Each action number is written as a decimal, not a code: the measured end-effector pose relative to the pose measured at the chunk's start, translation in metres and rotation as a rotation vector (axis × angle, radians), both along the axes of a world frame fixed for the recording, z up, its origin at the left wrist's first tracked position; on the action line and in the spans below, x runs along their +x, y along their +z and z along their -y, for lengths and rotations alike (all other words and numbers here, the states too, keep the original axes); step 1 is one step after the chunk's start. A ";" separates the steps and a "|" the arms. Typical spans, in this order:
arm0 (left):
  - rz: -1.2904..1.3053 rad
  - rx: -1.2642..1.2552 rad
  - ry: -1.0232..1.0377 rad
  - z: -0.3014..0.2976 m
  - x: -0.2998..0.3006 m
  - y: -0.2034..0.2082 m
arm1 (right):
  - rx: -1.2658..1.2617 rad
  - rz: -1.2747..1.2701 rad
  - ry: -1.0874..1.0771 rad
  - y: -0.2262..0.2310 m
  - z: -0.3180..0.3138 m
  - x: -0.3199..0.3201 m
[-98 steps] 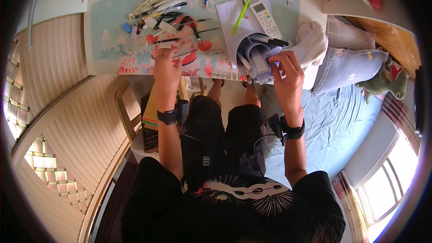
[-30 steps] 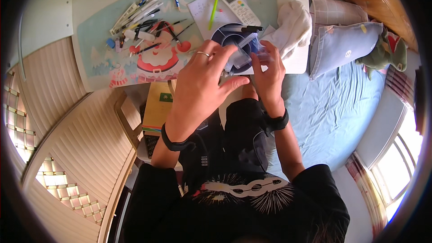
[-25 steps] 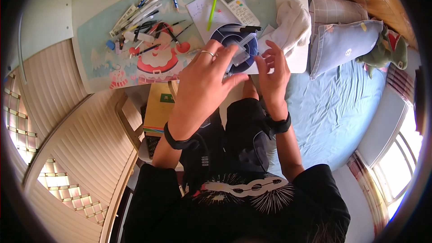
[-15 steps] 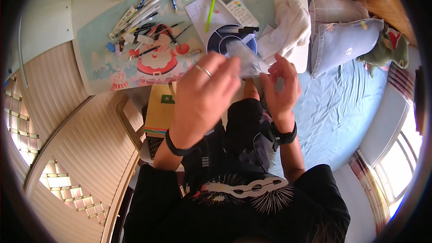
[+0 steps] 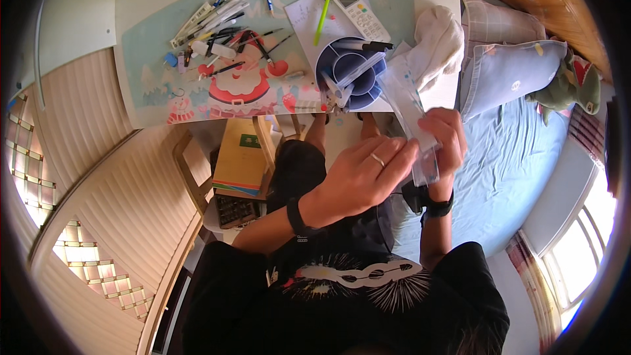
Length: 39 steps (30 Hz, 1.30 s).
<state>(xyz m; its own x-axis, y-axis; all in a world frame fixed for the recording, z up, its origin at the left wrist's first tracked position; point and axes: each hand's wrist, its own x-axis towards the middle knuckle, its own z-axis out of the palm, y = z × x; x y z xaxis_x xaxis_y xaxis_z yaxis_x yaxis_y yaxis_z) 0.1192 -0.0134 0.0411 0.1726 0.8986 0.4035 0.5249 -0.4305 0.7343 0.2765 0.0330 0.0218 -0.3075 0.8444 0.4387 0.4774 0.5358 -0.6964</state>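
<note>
A long, clear plastic bag (image 5: 411,113) slants from beside the pen holder down toward my lap. Its lower end shows past my fingers. My left hand (image 5: 361,177), with a ring on one finger, is closed, its fingertips pinching the bag from the left. Closed too is my right hand (image 5: 444,139), gripping the bag from the right; part of the bag is hidden behind the fingers. Just beyond stands a round blue pen holder (image 5: 321,64) with several compartments. Pens and other slim items lie or stand in it.
Loose pens and brushes (image 5: 223,10) lie across the printed desk mat (image 5: 148,79). A white remote control (image 5: 360,14), a green stick (image 5: 324,13) and a white cloth (image 5: 439,43) are near the holder. A bed (image 5: 506,158) adjoins the desk at right.
Both hands have come nearer to me and rightward with the bag, which now hangs stretched out lengthwise. The pen holder is no longer covered by the bag and left hand. The view has shifted slightly.
</note>
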 end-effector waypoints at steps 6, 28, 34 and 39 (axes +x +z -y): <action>-0.118 -0.189 0.074 -0.007 -0.002 -0.026 | -0.360 -0.022 0.129 -0.017 -0.017 -0.014; 0.108 -0.358 0.724 0.018 -0.109 -0.020 | -0.679 -0.185 0.039 -0.049 -0.017 -0.029; 0.163 -0.383 0.740 0.018 -0.109 -0.023 | -0.678 -0.235 -0.013 -0.057 -0.030 -0.029; 0.156 -0.413 0.752 0.023 -0.115 -0.026 | -0.455 -0.097 -0.008 -0.045 -0.027 -0.034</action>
